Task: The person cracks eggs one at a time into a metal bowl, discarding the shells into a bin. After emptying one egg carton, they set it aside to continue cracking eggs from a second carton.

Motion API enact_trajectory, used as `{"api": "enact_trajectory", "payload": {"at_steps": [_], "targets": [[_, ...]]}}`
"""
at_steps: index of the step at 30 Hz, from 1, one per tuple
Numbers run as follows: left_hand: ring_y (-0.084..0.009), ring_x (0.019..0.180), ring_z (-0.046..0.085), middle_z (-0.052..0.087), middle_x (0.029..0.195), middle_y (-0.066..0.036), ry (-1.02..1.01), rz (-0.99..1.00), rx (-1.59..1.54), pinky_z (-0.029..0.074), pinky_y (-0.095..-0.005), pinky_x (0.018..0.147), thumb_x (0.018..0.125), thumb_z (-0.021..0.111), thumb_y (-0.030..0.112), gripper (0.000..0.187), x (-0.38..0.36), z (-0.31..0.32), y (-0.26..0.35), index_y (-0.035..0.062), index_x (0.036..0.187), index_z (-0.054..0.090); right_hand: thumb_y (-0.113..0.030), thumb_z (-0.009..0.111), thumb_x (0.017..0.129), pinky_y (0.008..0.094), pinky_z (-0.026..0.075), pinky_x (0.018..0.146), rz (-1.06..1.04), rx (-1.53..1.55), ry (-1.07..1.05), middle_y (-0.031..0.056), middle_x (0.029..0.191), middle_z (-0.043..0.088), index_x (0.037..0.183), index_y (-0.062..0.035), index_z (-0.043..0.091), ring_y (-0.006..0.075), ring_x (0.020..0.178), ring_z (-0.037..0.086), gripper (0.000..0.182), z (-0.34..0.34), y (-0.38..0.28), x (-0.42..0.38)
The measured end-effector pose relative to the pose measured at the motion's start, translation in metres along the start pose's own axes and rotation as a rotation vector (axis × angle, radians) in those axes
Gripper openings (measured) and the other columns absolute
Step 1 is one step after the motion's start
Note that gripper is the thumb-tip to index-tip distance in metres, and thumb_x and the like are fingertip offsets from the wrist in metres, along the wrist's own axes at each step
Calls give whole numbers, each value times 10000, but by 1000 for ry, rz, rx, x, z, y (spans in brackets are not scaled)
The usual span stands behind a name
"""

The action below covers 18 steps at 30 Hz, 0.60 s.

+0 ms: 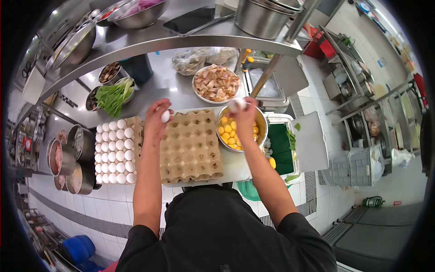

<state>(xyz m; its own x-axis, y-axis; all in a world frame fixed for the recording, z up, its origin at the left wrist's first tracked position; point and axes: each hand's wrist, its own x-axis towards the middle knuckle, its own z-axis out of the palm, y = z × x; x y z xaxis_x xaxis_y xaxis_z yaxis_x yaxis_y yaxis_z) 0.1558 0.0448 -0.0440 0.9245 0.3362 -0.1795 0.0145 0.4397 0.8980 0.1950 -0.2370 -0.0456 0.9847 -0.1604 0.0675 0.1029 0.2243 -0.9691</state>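
Note:
My left hand (156, 119) holds a white egg (166, 116) above the gap between two cartons. Beside it on the left is a carton full of white eggs (112, 152); on the right lies an empty cardboard egg tray (190, 147). My right hand (244, 115), slightly blurred, has its fingers around a white egg or shell (237, 105) over the right part of a steel bowl (262, 124). Several yellow yolks (229, 131) lie in that bowl.
A bowl of cut meat (216, 83) stands behind the yolk bowl. Leafy greens (113, 97) are at the back left. Right of the bowl is an open bin with a green liner (279, 147). A steel shelf (136, 44) crosses above the worktop.

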Motion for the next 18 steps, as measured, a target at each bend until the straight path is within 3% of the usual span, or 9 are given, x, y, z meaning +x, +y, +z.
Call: {"api": "enact_trajectory", "payload": {"at_steps": [1,3,6,7,8,10,13,15,18], "targets": [[-156,725,642,661,941,-69,-91,-10,42,544,-262,587,931,641,118,196,2,17,-7,52,1116,647,-97,528,995,262,494,535,-69,92,113,91,903,601,1245,-88,375,137,628,600,294,-21,-6,16],[-116,733,630,672,981,-43,-242,-26,121,526,-243,568,910,684,150,238,3,54,-21,61,1130,666,-304,402,1048,305,464,536,-88,146,395,84,962,576,1310,-87,387,141,643,530,341,-43,-26,42],[-82,741,615,676,1019,-16,-376,-44,230,515,-241,563,884,727,188,293,5,113,-41,70,1148,679,-320,382,1043,313,442,532,-77,42,659,66,957,549,1319,-112,398,143,638,495,346,-60,-20,80],[-77,745,612,676,1035,-18,-437,-58,299,512,-242,564,876,735,198,323,3,131,-44,69,1166,678,-338,371,1046,303,434,534,-30,-26,577,48,892,531,1342,-132,406,142,637,483,362,-63,-11,88],[-77,745,612,676,1035,-18,-449,-58,302,512,-242,564,876,735,198,323,-1,147,-47,69,1166,678,-314,435,1034,295,429,528,141,-18,366,47,849,534,1345,-132,424,134,634,487,360,-70,-4,94],[-78,740,604,658,1069,-14,-536,20,464,514,-238,581,866,731,149,339,-9,177,-43,66,1190,672,-261,515,1017,289,435,532,277,93,210,44,813,541,1327,-130,448,132,632,504,343,-60,-30,80],[-81,784,611,657,1115,-17,-629,128,573,517,-232,617,862,735,170,438,-8,200,-48,116,1288,645,-224,573,1004,280,448,543,288,340,20,45,838,574,1314,-131,466,133,622,527,341,-81,-39,66],[-80,830,623,684,1119,-18,-702,196,655,518,-230,626,856,738,178,483,-12,210,-46,169,1328,635,-230,571,1011,276,452,548,333,302,-67,45,854,590,1317,-126,476,132,623,536,337,-88,-49,48],[-90,877,637,713,1082,-26,-888,127,732,532,-249,699,846,745,177,454,-7,215,-42,140,1291,662,-263,568,1024,260,473,563,381,246,-243,37,889,624,1282,-87,530,121,629,560,315,-97,-50,32]]}}
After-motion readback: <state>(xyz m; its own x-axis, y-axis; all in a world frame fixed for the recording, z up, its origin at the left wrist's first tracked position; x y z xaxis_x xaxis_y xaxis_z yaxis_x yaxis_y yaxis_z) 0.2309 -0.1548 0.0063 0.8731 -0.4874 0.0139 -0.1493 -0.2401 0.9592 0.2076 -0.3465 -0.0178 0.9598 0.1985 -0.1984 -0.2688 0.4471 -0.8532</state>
